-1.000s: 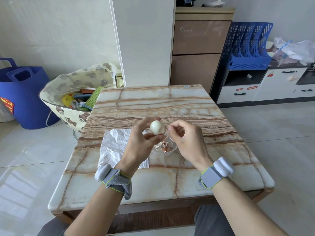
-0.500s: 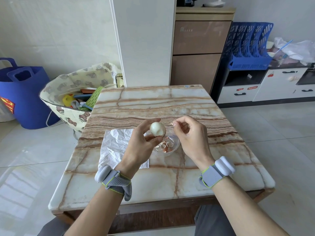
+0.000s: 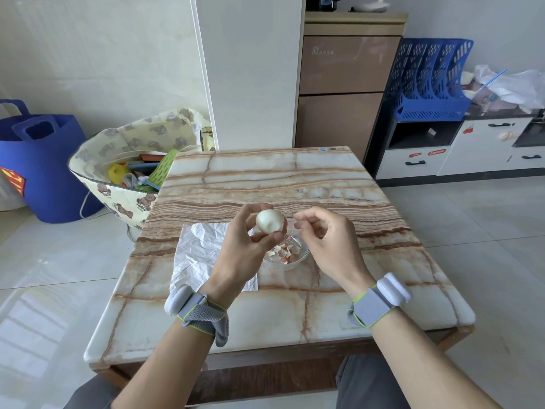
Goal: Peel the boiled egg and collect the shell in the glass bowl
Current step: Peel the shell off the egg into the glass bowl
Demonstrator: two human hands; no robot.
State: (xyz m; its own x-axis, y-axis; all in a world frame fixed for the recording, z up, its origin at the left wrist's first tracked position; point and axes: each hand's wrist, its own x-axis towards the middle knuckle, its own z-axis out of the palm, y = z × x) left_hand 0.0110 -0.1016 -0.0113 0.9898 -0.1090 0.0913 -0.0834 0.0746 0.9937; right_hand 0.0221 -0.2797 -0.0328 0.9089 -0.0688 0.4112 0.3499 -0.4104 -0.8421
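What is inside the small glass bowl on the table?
Broken shell pieces, brownish and white, lie in the glass bowl. The left hand, holding the egg above it, covers the bowl's left side, so whatever lies there cannot be seen.

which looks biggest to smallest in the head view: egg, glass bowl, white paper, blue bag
1. blue bag
2. white paper, partly under the left hand
3. glass bowl, partly hidden
4. egg, smallest though held nearer the camera
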